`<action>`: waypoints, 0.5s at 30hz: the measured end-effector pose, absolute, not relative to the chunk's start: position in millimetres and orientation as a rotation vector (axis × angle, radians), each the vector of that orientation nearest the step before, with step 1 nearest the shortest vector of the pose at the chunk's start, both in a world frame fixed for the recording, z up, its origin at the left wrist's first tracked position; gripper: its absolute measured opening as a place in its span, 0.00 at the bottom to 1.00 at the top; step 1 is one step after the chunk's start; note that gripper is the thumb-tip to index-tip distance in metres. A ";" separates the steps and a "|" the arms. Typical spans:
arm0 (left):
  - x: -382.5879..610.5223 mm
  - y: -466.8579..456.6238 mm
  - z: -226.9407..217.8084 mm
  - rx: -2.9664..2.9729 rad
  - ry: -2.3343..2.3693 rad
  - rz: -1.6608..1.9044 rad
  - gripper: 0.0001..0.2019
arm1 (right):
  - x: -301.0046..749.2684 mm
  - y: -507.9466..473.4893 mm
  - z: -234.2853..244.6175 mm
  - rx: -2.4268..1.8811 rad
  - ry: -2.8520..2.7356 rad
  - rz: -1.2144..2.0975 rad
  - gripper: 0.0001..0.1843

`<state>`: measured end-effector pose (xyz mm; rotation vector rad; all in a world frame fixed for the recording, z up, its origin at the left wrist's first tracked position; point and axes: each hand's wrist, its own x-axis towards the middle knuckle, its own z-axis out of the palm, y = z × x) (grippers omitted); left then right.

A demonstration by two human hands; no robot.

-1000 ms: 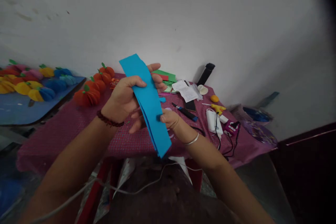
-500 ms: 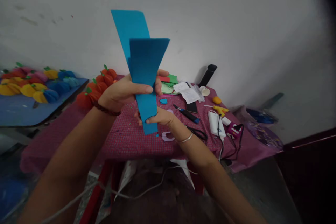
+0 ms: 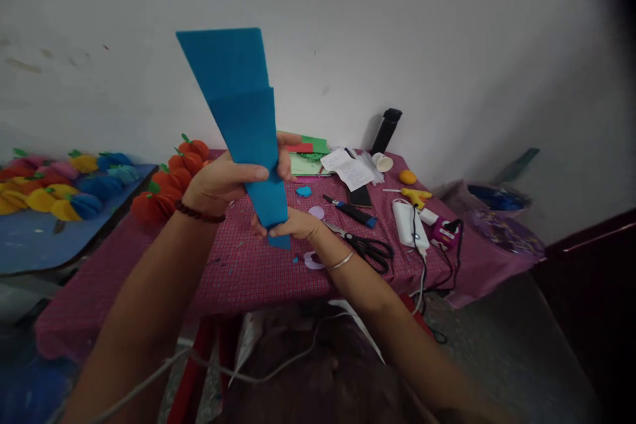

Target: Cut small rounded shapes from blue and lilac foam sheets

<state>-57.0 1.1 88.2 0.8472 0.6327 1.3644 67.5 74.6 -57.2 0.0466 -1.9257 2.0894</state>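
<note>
While four orange paper pumpkins [image 3: 171, 181] stand at left and one pair of scissors [image 3: 368, 249] and one yellow glue gun [image 3: 416, 197] lie at right, I hold blue paper [image 3: 247, 120], two layers showing, above the checked tablecloth [image 3: 258, 286]. Its long axis runs steeply upward, top leaning left; my left hand [image 3: 221, 180] clamps it below the middle, hiding part, and my right hand [image 3: 295, 222] pinches the bottom.

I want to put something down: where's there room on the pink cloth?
The cloth is bare between the orange craft pumpkins, the blue tabletop and the left forearm. Left of the lavender paper ring there's room among small scraps. The right side is crowded: scissors, printed sheets, paper cup.
</note>
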 end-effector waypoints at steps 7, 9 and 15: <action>-51.6 0.4 84.1 1.025 0.600 1.390 0.25 | 68.5 81.7 -68.2 0.102 -1.897 2.175 0.34; -54.0 1.8 76.2 1.091 0.636 1.358 0.26 | 68.7 81.0 -70.6 0.115 -1.896 2.192 0.33; -52.0 11.1 67.1 1.086 0.728 1.430 0.17 | 62.0 69.5 -71.2 -0.104 -1.687 2.186 0.15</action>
